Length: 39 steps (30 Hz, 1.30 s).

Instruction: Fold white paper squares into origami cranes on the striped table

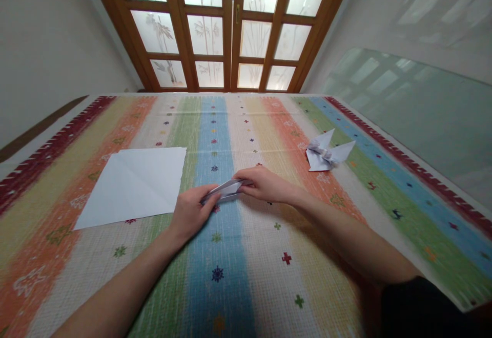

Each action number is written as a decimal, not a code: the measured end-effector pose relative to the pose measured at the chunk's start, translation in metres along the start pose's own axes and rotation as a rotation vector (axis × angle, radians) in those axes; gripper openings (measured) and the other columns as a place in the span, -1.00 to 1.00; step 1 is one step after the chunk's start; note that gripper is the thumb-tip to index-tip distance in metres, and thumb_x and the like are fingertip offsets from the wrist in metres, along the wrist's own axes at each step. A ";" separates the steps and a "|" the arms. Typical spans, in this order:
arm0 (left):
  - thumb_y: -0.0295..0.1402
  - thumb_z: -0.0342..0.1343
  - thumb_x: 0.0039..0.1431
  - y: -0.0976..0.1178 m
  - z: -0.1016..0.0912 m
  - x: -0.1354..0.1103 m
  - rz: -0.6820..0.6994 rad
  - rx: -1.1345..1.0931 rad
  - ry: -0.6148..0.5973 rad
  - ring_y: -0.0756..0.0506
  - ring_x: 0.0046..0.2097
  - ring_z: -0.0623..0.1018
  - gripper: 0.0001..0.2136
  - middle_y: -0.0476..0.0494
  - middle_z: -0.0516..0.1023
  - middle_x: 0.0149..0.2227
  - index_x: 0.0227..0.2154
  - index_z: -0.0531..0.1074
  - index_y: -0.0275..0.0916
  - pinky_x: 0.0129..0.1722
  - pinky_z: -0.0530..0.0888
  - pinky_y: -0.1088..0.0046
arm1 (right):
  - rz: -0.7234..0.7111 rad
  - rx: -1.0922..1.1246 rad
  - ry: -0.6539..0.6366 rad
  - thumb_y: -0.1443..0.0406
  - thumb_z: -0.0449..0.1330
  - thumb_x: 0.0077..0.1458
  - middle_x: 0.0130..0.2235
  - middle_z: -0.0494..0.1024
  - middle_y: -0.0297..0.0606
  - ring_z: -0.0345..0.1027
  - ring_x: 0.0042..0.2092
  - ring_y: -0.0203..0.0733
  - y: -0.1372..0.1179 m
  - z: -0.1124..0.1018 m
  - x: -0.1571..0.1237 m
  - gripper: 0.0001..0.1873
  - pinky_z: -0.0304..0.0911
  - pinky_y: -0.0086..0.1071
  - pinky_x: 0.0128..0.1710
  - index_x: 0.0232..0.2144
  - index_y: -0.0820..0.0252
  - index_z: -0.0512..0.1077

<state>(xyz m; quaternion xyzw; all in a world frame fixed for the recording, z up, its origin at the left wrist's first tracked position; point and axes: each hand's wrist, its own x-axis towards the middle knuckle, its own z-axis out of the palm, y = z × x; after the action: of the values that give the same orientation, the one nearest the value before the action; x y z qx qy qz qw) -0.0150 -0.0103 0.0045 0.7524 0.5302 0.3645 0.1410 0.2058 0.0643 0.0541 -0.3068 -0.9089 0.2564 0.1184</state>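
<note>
On the left half of the table, over toward its left edge, white paper sheets (142, 184) lie flat on the striped tablecloth (269, 133), their borders slightly out of line. The sheets' near right corner reaches right up beside the person's left hand (190, 210). That hand is nearly closed, thumb and fingers pinching the left end of a folded paper (230, 188). The folded paper sits directly between the two hands, around midway between the table's left and right edges; I can't tell whether it touches the cloth. The right hand (265, 182) has its thumb and fingers drawn together on the paper's right end. Farther right, well apart from both hands and toward the table's right edge, stands an origami figure (325, 152) with two pointed flaps raised.
</note>
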 end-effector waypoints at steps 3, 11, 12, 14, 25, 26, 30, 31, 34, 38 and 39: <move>-0.28 0.02 0.30 -0.004 0.000 -0.001 0.102 0.089 0.034 -0.09 -0.36 0.60 -0.77 -0.11 0.66 -0.34 -0.24 0.56 -0.23 -0.33 0.47 0.38 | -0.100 0.041 -0.006 0.39 0.23 0.08 -0.25 0.60 -0.25 0.43 -0.26 -0.28 0.001 0.000 -0.003 -0.77 0.21 -0.47 -0.25 -0.15 0.24 0.48; -0.39 0.04 0.32 -0.009 -0.008 0.002 0.533 0.383 0.157 -0.10 -0.23 0.57 -0.84 -0.12 0.65 -0.23 -0.15 0.50 -0.19 -0.25 0.40 0.34 | -0.443 -0.368 0.394 0.34 -0.01 0.33 -0.19 0.64 -0.21 0.49 -0.21 -0.25 0.014 0.026 -0.015 -0.72 0.30 -0.35 -0.21 -0.16 0.16 0.51; -0.38 0.03 0.33 -0.008 -0.008 0.003 0.557 0.417 0.132 -0.12 -0.19 0.57 -0.84 -0.13 0.65 -0.19 -0.15 0.50 -0.18 -0.21 0.40 0.32 | -0.464 -0.429 0.398 0.35 -0.02 0.34 -0.19 0.64 -0.22 0.50 -0.19 -0.24 0.016 0.031 -0.019 -0.72 0.30 -0.34 -0.21 -0.15 0.15 0.50; -0.37 0.01 0.34 -0.008 -0.006 0.004 0.596 0.468 0.038 -0.13 -0.19 0.55 -0.84 -0.12 0.64 -0.20 -0.17 0.50 -0.18 -0.21 0.40 0.29 | -0.504 -0.514 0.360 0.35 -0.03 0.34 -0.22 0.64 -0.23 0.50 -0.19 -0.24 0.019 0.040 -0.026 -0.72 0.31 -0.34 -0.23 -0.15 0.18 0.49; -0.36 -0.05 0.38 0.000 -0.011 0.002 0.772 0.587 -0.180 -0.11 -0.26 0.48 -0.78 -0.15 0.56 -0.28 -0.32 0.45 -0.30 -0.29 0.34 0.32 | -0.391 -0.528 0.324 0.11 0.01 0.32 -0.23 0.61 -0.09 0.48 -0.19 -0.12 0.009 0.055 -0.046 -0.62 0.32 -0.27 -0.22 -0.29 0.29 0.46; -0.41 -0.07 0.38 0.001 -0.011 0.002 0.798 0.595 -0.185 -0.10 -0.31 0.47 -0.77 -0.13 0.54 -0.33 -0.35 0.44 -0.30 -0.31 0.33 0.34 | -0.381 -0.539 0.311 0.07 0.00 0.31 -0.26 0.60 -0.09 0.47 -0.22 -0.12 0.007 0.055 -0.045 -0.57 0.31 -0.27 -0.23 -0.33 0.29 0.45; -0.51 -0.14 0.37 0.003 -0.009 0.001 0.814 0.599 -0.202 -0.07 -0.44 0.37 -0.73 -0.07 0.45 -0.47 -0.41 0.41 -0.28 -0.41 0.26 0.36 | -0.363 -0.638 0.263 0.11 -0.02 0.34 -0.35 0.55 -0.15 0.42 -0.32 -0.16 0.004 0.058 -0.040 -0.58 0.24 -0.29 -0.31 -0.41 0.26 0.42; -0.51 -0.15 0.37 0.003 -0.008 0.000 0.798 0.595 -0.198 -0.07 -0.44 0.36 -0.72 -0.06 0.43 -0.48 -0.42 0.40 -0.27 -0.42 0.25 0.36 | -0.366 -0.664 0.250 0.19 -0.03 0.35 -0.37 0.54 -0.17 0.40 -0.34 -0.17 0.004 0.058 -0.040 -0.62 0.21 -0.29 -0.31 -0.42 0.25 0.41; -0.43 -0.13 0.39 0.001 -0.005 -0.001 0.682 0.552 -0.177 -0.07 -0.43 0.36 -0.71 -0.07 0.43 -0.48 -0.44 0.40 -0.26 -0.41 0.26 0.36 | -0.352 -0.656 0.201 0.35 -0.03 0.32 -0.36 0.53 -0.21 0.37 -0.33 -0.19 0.002 0.056 -0.039 -0.70 0.17 -0.30 -0.29 -0.41 0.24 0.42; -0.29 -0.13 0.41 -0.004 -0.001 -0.001 0.470 0.445 -0.163 -0.08 -0.39 0.39 -0.67 -0.10 0.45 -0.45 -0.43 0.42 -0.25 -0.36 0.31 0.36 | -0.179 -0.437 0.159 0.30 0.04 0.28 -0.29 0.55 -0.19 0.35 -0.26 -0.18 -0.004 0.048 -0.035 -0.75 0.15 -0.29 -0.23 -0.39 0.23 0.45; -0.28 -0.13 0.40 -0.005 -0.001 -0.001 0.425 0.428 -0.171 -0.09 -0.37 0.40 -0.66 -0.11 0.45 -0.44 -0.44 0.42 -0.26 -0.34 0.32 0.35 | -0.119 -0.387 0.154 0.29 0.06 0.27 -0.27 0.55 -0.18 0.34 -0.24 -0.18 -0.006 0.046 -0.033 -0.76 0.15 -0.28 -0.21 -0.39 0.23 0.45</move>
<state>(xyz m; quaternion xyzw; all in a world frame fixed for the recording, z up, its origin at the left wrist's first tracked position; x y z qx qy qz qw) -0.0193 -0.0093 0.0020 0.8869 0.4120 0.2015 -0.0558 0.2118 0.0218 0.0170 -0.2884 -0.9459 0.0457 0.1412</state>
